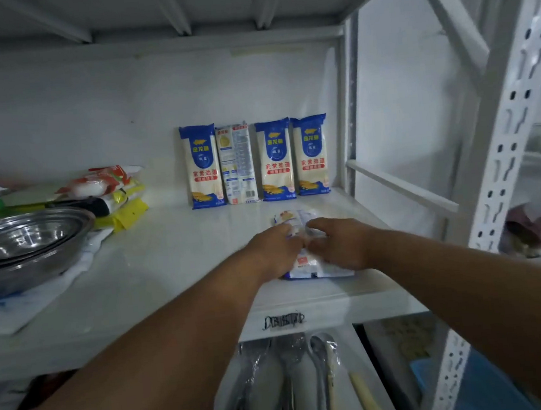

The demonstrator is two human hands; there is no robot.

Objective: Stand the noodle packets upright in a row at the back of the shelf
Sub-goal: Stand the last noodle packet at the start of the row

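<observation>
While four noodle packets (255,161) already stand upright against the wall well beyond my fingers, a fifth packet (303,251) lies flat on the shelf (168,257) right under my hands. My left hand (275,249) and right hand (340,242) both curl over it, gripping its sides. I judge this the pick-up step. Next I should lift it, tip it on end, and carry it forward to the open spot left of the row, beyond my left hand.
</observation>
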